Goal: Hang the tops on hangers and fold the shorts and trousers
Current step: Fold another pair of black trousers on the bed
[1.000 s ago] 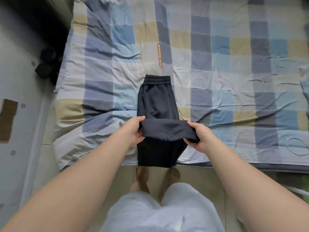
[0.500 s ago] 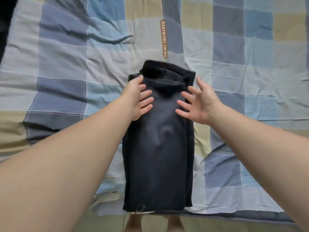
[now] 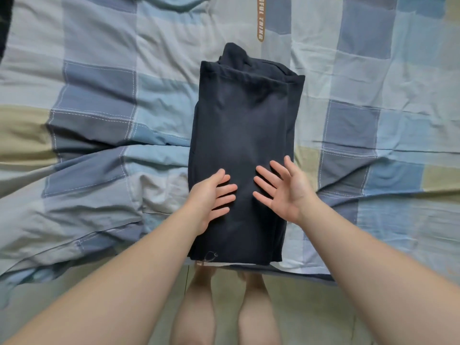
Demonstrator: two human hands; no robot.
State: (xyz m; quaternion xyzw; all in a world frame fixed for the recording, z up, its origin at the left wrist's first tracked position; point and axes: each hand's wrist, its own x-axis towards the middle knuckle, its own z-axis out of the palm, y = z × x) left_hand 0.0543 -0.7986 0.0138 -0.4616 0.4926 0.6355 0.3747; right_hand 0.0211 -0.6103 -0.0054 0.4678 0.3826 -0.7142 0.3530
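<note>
On the checked bedspread (image 3: 99, 100), near the bed's front edge, our dark trousers (image 3: 241, 145) now lie folded over into a long flat stack. Half a second ago our hands were up at its far end; now the left hand (image 3: 211, 195) and right hand (image 3: 283, 188) have slid back toward us, fingers spread, holding nothing. We judge this a smoothing pass, with another fold likely due.

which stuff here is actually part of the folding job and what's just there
Part of the job:
dark trousers, folded in half
left hand, open on them
right hand, open

Just there:
checked quilt
orange label on it
tiled floor
</note>
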